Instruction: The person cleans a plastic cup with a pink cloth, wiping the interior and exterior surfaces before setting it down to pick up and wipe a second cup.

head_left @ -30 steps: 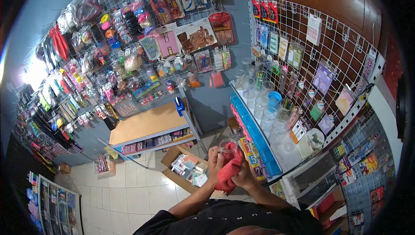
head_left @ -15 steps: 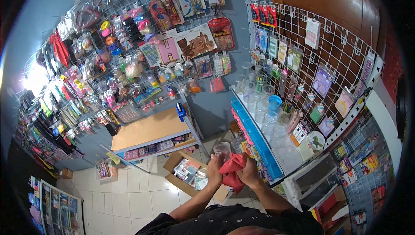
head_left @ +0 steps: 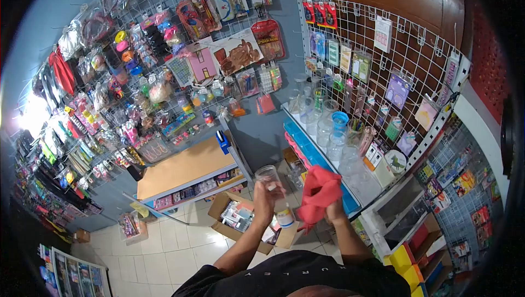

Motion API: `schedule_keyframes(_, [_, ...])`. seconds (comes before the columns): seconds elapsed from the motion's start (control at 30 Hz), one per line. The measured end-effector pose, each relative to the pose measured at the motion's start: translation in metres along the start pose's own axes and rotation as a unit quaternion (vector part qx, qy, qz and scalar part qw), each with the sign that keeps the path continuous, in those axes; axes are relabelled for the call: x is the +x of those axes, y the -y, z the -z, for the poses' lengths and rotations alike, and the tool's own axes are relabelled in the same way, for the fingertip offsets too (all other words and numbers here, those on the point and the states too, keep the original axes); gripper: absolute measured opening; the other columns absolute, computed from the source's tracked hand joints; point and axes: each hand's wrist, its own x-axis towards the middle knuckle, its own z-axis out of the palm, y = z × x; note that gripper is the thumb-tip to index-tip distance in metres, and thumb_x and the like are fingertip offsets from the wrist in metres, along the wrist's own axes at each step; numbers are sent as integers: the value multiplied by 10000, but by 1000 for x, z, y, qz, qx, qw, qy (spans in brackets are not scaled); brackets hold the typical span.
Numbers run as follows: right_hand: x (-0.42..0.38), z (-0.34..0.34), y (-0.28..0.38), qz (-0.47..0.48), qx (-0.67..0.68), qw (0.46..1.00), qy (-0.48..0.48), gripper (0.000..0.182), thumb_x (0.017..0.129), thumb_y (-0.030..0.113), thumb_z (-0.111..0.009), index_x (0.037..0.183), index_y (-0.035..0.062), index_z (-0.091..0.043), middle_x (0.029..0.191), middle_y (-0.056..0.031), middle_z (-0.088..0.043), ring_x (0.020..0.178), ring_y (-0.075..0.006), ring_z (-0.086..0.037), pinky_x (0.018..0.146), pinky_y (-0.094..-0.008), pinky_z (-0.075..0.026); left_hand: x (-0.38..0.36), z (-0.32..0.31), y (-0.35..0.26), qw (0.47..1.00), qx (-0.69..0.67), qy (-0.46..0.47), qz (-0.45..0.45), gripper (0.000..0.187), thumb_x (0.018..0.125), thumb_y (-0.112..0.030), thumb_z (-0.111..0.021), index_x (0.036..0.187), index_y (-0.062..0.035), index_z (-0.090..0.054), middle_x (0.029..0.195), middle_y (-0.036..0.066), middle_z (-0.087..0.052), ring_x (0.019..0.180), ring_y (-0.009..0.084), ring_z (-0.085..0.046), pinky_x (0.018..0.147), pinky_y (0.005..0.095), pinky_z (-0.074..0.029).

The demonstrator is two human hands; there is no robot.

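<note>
A clear plastic jar point(head_left: 267, 174) stands tilted in my left hand point(head_left: 263, 203), the fingers closed around its side. My right hand point(head_left: 334, 210) grips a red cloth point(head_left: 319, 190), which hangs loosely spread beside the jar and apart from it. Below both hands an open cardboard box point(head_left: 220, 205) holds several packaged goods. To the right, a row of clear jars point(head_left: 336, 146) lines a white shelf, with a blue cup point(head_left: 339, 119) among them.
A wooden-topped shelf unit point(head_left: 183, 167) is at the left, against a wall grid hung with packaged goods. On the right rises a white wire rack point(head_left: 404, 56). Blue trays point(head_left: 306, 149) edge the jar shelf. A bin of goods point(head_left: 133, 228) sits on the tiled floor.
My hands have moved apart. The red cloth has come away from the jar to the right and opened out, and the jar has shifted slightly left. The view has turned a little.
</note>
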Motion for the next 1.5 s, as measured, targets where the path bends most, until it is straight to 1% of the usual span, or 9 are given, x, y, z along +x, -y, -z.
schedule_keyframes(0.07, [-6,9,-1,-57,60,997,-9,708,813,374,-740,1363,16,-476,1271,-92,-566,1170,-202,-533,1049,-362,-399,6,2,-6,998,21,-15,-50,555,1039,-551,-272,1181,-94,-551,1116,104,-603,960,240,-598,899,423,-467])
schedule_keyframes(0.17, [-26,1,-29,-136,13,989,63,624,846,265,-714,1358,10,-466,1258,-87,-574,1140,-220,-560,991,-363,-452,5,-11,-1,991,98,-40,-78,635,1051,-538,-213,1148,-47,-603,1104,76,-618,957,206,-584,889,383,-453])
schedule_keyframes(0.3, [-32,-53,-17,82,-200,973,74,484,845,230,-658,1263,30,-518,1242,-174,-583,1194,-321,-545,1050,-412,-394,-11,-43,-9,971,228,0,-73,660,1066,-487,-163,1170,-6,-604,1066,93,-637,967,187,-579,896,329,-449])
schedule_keyframes(0.47, [-35,-45,-13,48,-315,945,70,458,802,149,-603,1234,27,-513,1216,-238,-573,1171,-432,-535,1025,-446,-413,-18,-37,-9,952,289,4,-100,641,1073,-456,-166,1253,5,-573,1091,118,-645,973,217,-598,922,376,-446])
schedule_keyframes(0.8, [-41,-55,3,88,-520,847,-66,680,708,113,-636,1317,-87,-409,1188,-319,-562,1084,-487,-559,965,-498,-449,-17,-43,7,994,-68,77,46,503,1063,-433,-351,1330,-24,-468,1078,96,-618,950,164,-614,884,314,-491])
schedule_keyframes(0.93, [-38,-51,4,70,-523,847,-67,594,709,107,-643,1250,-71,-477,1053,-276,-630,954,-472,-608,852,-478,-500,-14,-37,10,991,60,111,-36,440,1043,-379,-447,1316,-35,-434,1099,112,-601,988,199,-610,913,349,-486])
schedule_keyframes(1.13, [-26,-39,21,105,-373,919,-65,107,693,69,-643,757,-7,-603,747,-160,-651,731,-323,-668,682,-387,-509,3,-24,12,994,15,110,16,392,1045,-362,-449,1285,-51,-456,1041,68,-612,955,150,-595,847,335,-498])
schedule_keyframes(1.3, [-11,14,41,-98,-246,957,119,485,726,268,-776,1090,-6,-611,1098,-128,-652,1006,-224,-629,922,-394,-487,19,-13,-2,992,101,75,-9,711,1029,-586,-242,1312,-3,-535,1063,76,-608,957,171,-576,848,335,-462])
schedule_keyframes(1.5, [-20,-42,-26,30,-15,999,-23,466,805,261,-694,1154,-23,-578,1206,-196,-598,1128,-295,-578,1037,-423,-407,-1,-44,6,980,158,91,-83,653,1054,-521,-219,1308,11,-501,1158,100,-586,1043,192,-565,928,329,-441])
